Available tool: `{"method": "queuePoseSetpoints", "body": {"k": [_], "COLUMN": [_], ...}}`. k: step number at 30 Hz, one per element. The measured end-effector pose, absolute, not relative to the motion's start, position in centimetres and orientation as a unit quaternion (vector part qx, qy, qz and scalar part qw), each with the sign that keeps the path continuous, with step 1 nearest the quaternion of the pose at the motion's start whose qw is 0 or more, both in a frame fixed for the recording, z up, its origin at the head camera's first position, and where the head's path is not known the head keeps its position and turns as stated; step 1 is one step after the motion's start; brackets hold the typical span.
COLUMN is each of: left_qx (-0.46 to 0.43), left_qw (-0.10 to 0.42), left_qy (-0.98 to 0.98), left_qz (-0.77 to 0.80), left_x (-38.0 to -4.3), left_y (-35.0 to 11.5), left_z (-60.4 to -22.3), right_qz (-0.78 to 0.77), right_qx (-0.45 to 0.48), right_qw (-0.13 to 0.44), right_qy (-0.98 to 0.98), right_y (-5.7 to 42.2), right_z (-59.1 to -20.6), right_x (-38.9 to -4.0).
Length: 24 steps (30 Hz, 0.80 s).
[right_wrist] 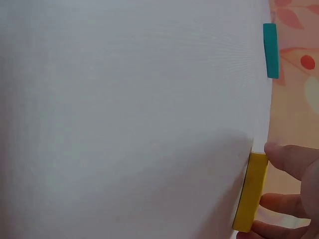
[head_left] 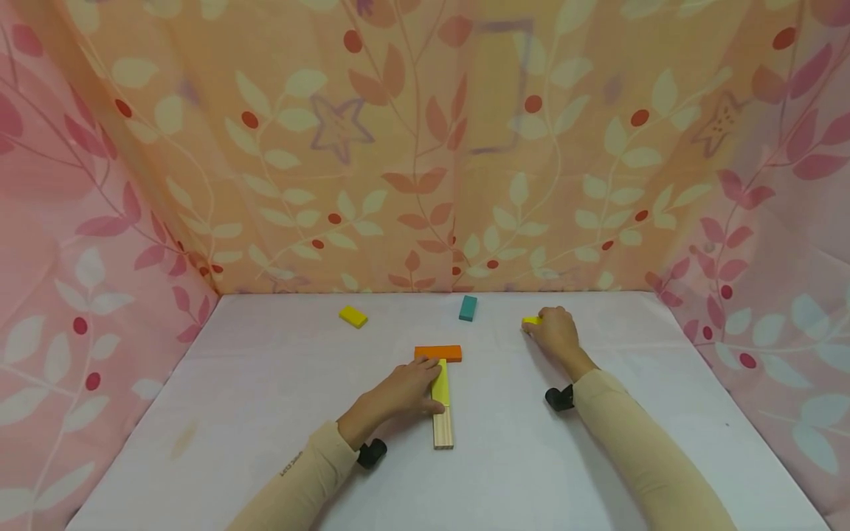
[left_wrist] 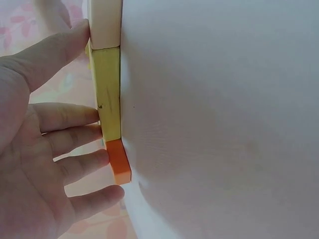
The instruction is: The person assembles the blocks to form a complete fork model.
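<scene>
An orange block point(head_left: 438, 353) lies crosswise on the white tabletop. A light yellow block point(head_left: 440, 383) and a plain wooden block point(head_left: 443, 429) run in line from it towards the near edge. My left hand point(head_left: 406, 387) rests along this row, its fairly straight fingers and thumb touching the blocks; in the left wrist view its fingertips lie against the light yellow block point(left_wrist: 107, 94) and the orange block point(left_wrist: 118, 162). At the back right, my right hand point(head_left: 556, 333) grips a darker yellow block point(right_wrist: 250, 191), thumb at one end and fingers at the other.
A teal block point(head_left: 468, 308) lies at the back middle of the tabletop point(head_left: 239, 442), left of my right hand. Another yellow block point(head_left: 353, 317) is at the back left. Patterned cloth point(head_left: 412, 147) walls in the back and both sides.
</scene>
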<state>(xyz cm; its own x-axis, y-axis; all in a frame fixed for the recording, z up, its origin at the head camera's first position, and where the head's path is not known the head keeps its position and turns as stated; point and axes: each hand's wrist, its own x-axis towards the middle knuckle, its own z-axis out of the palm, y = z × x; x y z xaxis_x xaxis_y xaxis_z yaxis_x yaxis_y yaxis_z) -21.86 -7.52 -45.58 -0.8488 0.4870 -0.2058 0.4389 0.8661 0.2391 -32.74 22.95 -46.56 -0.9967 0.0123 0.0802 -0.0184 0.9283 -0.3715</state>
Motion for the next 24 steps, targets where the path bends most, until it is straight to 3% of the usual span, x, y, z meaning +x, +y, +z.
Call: {"method": "queuePoseSetpoints", "body": {"k": [24], "left_qx": [0.238], "left_qw": [0.141], "left_qy": [0.956], "left_qz": [0.098], "left_x": [-22.01], "left_y": [-7.38], "left_z": [-45.33], "right_qz": [0.208], "right_qx": [-0.014], "right_qw": [0.065], "right_qy": [-0.976], "right_y": [22.67], "right_z": [-46.44], "right_x": [-32.98]}}
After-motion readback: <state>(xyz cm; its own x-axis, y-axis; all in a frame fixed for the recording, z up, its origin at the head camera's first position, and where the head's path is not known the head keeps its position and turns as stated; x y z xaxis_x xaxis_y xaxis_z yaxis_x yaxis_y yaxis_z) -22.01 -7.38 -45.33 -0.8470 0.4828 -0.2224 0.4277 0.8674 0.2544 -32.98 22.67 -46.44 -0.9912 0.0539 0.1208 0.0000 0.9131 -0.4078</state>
